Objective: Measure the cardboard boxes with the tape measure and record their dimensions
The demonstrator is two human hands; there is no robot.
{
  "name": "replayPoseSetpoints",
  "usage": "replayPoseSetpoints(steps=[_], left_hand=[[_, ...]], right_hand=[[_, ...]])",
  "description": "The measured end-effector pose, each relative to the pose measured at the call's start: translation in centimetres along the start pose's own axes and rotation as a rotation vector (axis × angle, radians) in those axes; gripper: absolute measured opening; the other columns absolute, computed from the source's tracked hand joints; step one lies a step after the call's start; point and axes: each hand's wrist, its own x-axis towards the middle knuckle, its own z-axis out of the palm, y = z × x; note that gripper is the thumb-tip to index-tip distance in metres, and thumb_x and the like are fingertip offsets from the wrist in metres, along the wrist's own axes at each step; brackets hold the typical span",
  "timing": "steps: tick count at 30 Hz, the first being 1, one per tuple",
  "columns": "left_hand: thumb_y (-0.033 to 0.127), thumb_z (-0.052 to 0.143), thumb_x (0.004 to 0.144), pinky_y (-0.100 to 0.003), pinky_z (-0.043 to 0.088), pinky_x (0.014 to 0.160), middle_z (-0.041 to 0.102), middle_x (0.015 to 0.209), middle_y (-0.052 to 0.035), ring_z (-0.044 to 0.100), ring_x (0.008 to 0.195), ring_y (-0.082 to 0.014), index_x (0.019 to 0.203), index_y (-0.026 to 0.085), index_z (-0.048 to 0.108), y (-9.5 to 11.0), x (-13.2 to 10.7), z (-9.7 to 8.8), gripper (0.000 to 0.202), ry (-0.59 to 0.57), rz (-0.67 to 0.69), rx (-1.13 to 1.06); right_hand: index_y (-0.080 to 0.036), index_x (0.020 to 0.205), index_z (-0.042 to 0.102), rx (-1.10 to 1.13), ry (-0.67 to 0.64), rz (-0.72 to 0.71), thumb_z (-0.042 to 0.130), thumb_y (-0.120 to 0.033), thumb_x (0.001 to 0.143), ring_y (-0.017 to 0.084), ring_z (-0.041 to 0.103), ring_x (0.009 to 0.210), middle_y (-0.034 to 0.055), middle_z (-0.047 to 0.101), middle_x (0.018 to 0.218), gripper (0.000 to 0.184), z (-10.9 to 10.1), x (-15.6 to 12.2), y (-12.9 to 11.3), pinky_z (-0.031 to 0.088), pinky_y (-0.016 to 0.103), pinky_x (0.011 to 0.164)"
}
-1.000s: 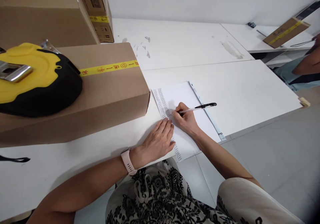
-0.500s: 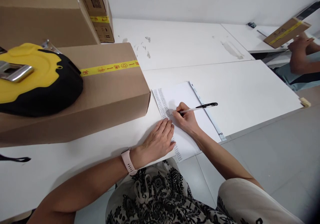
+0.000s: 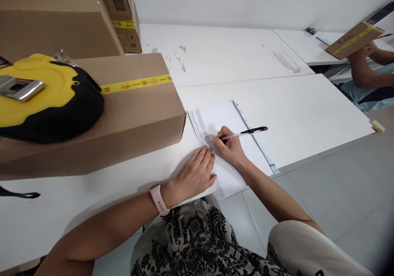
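Observation:
My right hand [image 3: 229, 146] pinches a pen [image 3: 246, 132] with a clear barrel and a black cap on its raised end. The tip is close to lines of small writing on a white sheet of paper [image 3: 226, 116]. Flat across the sheet's left part lies my left hand [image 3: 197, 171], its fingers stretched out and covering some of the writing. A pale blue strip [image 3: 258, 142] with dark marks runs along the paper's right side. The sheet's near corner sticks out past the table edge.
A taped cardboard box [image 3: 138, 107] stands left of the paper, with a large yellow and black tape measure [image 3: 46, 99] on top. More boxes [image 3: 55, 25] rise behind it. On the white table's [image 3: 295, 111] far right, another person's hands [image 3: 366, 52] are beside a small box [image 3: 353, 41].
Both my hands and the pen stay almost in place. At the far right, the other person's hands and arms have shifted left, and a thin stick-like thing now shows beside the small box.

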Motion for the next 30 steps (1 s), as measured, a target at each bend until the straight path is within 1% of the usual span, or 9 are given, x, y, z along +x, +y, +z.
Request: replayPoseSetpoints(steps=[9, 13, 17, 18, 21, 24, 26, 28, 30], left_hand=[[0.045, 0.042, 0.102, -0.044, 0.033, 0.119, 0.061, 0.139, -0.0241, 0.053, 0.135, -0.0346, 0.134, -0.003, 0.055, 0.0, 0.0, 0.1, 0.059, 0.017, -0.004, 0.012], [0.044, 0.044, 0.102, -0.045, 0.032, 0.12, 0.059, 0.142, -0.0261, 0.052, 0.137, -0.0356, 0.135, -0.004, 0.054, 0.0, 0.0, 0.1, 0.059, 0.006, -0.004, -0.025], [0.044, 0.045, 0.102, -0.045, 0.034, 0.119, 0.055, 0.145, -0.0268, 0.049, 0.139, -0.0353, 0.137, -0.004, 0.052, -0.1, -0.1, 0.2, 0.06, -0.008, -0.004, -0.045], [0.044, 0.045, 0.101, -0.045, 0.034, 0.119, 0.055, 0.145, -0.0269, 0.049, 0.139, -0.0353, 0.136, -0.003, 0.052, -0.2, -0.1, 0.3, 0.059, -0.006, -0.005, -0.048], [0.044, 0.05, 0.099, -0.045, 0.038, 0.118, 0.057, 0.143, -0.0272, 0.052, 0.137, -0.0354, 0.133, -0.003, 0.054, -0.1, 0.0, 0.5, 0.058, 0.027, -0.012, -0.069], [0.035, 0.056, 0.096, -0.043, 0.046, 0.112, 0.065, 0.133, -0.0231, 0.059, 0.129, -0.0325, 0.125, 0.001, 0.059, -0.1, 0.3, 0.0, 0.045, 0.164, -0.035, -0.143], [0.024, 0.058, 0.093, -0.039, 0.052, 0.106, 0.07, 0.123, -0.0187, 0.063, 0.122, -0.0292, 0.119, 0.005, 0.062, -0.2, 0.5, -1.3, 0.032, 0.364, -0.016, -0.171], [0.016, 0.061, 0.089, -0.037, 0.055, 0.1, 0.072, 0.114, -0.0158, 0.065, 0.116, -0.0273, 0.113, 0.008, 0.064, -0.5, 0.2, -3.7, 0.026, 0.59, 0.025, -0.148], [0.012, 0.064, 0.085, -0.036, 0.056, 0.097, 0.072, 0.109, -0.0143, 0.065, 0.115, -0.0264, 0.111, 0.01, 0.064, -1.1, -0.7, -7.1, 0.026, 0.768, -0.009, -0.064]], right_hand=[[-0.024, 0.068, 0.041, -0.01, -0.002, 0.006, 0.061, -0.023, 0.08, 0.011, 0.033, 0.056, -0.0065, 0.037, 0.059, 0.023, 0.0, -0.1, 0.1, 0.028, 0.027, 0.053], [-0.024, 0.072, 0.042, -0.048, 0.058, -0.016, 0.059, -0.027, 0.086, 0.012, 0.035, 0.056, -0.0061, 0.039, 0.061, 0.023, 0.0, 0.0, 0.5, 0.03, 0.028, 0.054], [-0.024, 0.093, 0.054, -0.216, 0.127, -0.166, 0.056, -0.032, 0.093, 0.016, 0.05, 0.067, 0.0004, 0.058, 0.081, 0.008, -0.5, 0.8, 1.4, 0.041, 0.03, 0.062], [-0.024, 0.099, 0.057, -0.286, 0.123, -0.22, 0.054, -0.03, 0.094, 0.018, 0.053, 0.074, 0.0026, 0.061, 0.088, 0.008, -0.7, 1.1, 1.7, 0.044, 0.032, 0.067], [-0.025, 0.11, 0.063, -0.461, 0.087, -0.327, 0.044, -0.019, 0.095, 0.023, 0.057, 0.088, 0.0069, 0.062, 0.096, 0.025, -1.2, 1.8, 2.2, 0.048, 0.037, 0.078], [-0.023, 0.12, 0.063, -0.513, 0.069, -0.351, 0.036, -0.011, 0.093, 0.026, 0.058, 0.092, 0.0097, 0.066, 0.096, 0.04, -1.3, 2.1, 2.7, 0.049, 0.041, 0.084], [-0.022, 0.124, 0.062, -0.493, 0.092, -0.35, 0.035, -0.011, 0.092, 0.027, 0.06, 0.093, 0.0099, 0.069, 0.096, 0.043, -1.2, 2.1, 3.0, 0.05, 0.043, 0.086], [-0.023, 0.126, 0.061, -0.462, 0.13, -0.33, 0.037, -0.014, 0.093, 0.027, 0.062, 0.095, 0.0094, 0.071, 0.097, 0.042, -1.0, 2.2, 3.2, 0.051, 0.043, 0.086], [-0.023, 0.125, 0.061, -0.443, 0.143, -0.301, 0.04, -0.019, 0.093, 0.027, 0.063, 0.096, 0.0089, 0.072, 0.1, 0.039, -0.8, 2.3, 3.4, 0.052, 0.043, 0.084]])
